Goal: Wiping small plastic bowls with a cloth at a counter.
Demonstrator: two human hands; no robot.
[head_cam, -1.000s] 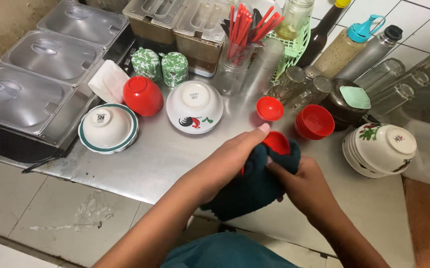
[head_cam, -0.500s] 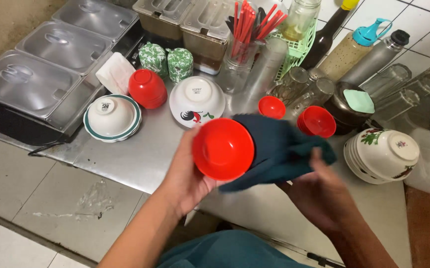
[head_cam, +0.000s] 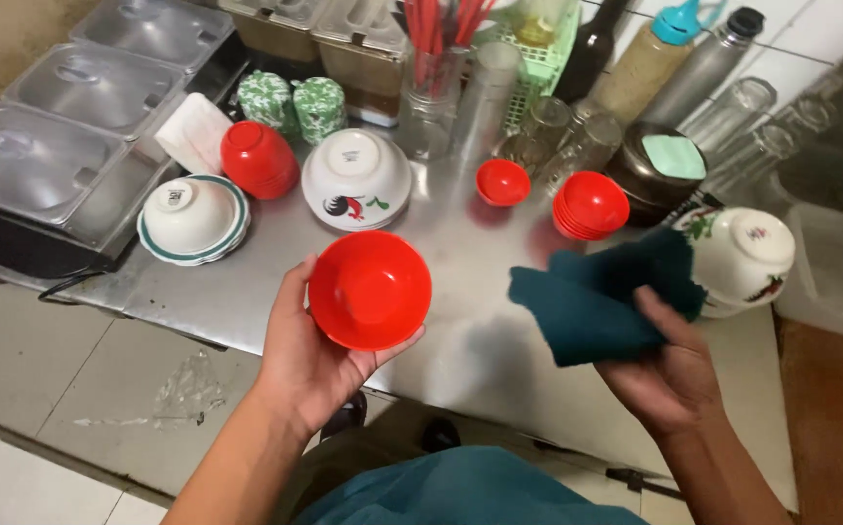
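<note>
The left hand [head_cam: 310, 355] is clamped around a small red bowl [head_cam: 370, 290], held bottom-up over the near edge of the steel bench [head_cam: 460, 331], while the right hand [head_cam: 669, 374] is closed on a dark teal cloth [head_cam: 597, 301]. The bowl seems gripped only by its rim and may be damp, so it could slip and drop to the tiled floor [head_cam: 42, 389]

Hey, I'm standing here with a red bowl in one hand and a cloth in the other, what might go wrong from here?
1. The left hand holds the red bowl past the steel counter edge, above the tiled floor; a slip would likely drop it there.
2. The dark green cloth in the right hand hangs right beside the stacked white bowls near the counter edge; a wide swing might nudge them.
</note>
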